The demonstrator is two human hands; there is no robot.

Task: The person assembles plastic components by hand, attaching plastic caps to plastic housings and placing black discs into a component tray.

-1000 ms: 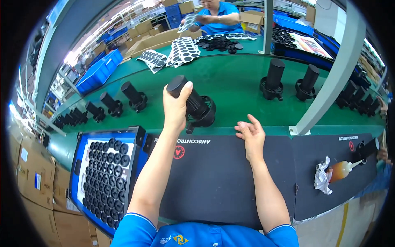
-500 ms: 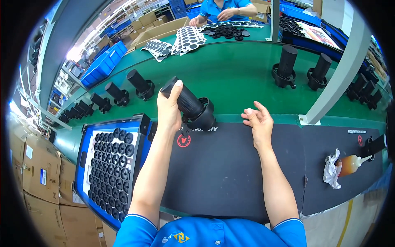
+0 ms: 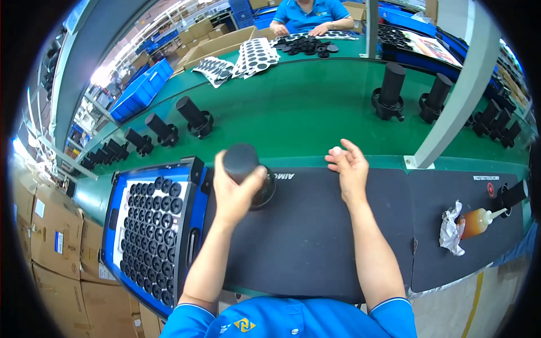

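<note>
My left hand (image 3: 232,191) is wrapped round a black cylinder (image 3: 241,160) with a flat round top and a ring-shaped base (image 3: 266,191). The piece stands over the black mat (image 3: 298,236), by its far left edge; whether it touches the mat is hidden by my hand. My right hand (image 3: 352,172) hovers above the far part of the mat, palm turned up, its fingers loosely bent and apart. I see nothing held in it, though a pale spot at the thumb tip is too small to make out.
A blue tray (image 3: 194,225) of round black caps stands left of the mat. Similar cylinders (image 3: 194,115) stand along the green belt (image 3: 293,107). Right lie a bottle of amber liquid (image 3: 474,223) and crumpled foil (image 3: 451,231), near a grey post (image 3: 451,112). A co-worker (image 3: 313,17) sits opposite.
My left hand has brought the cylinder down and nearer to me, tipping it so its top faces up more toward me. My right hand has barely moved.
</note>
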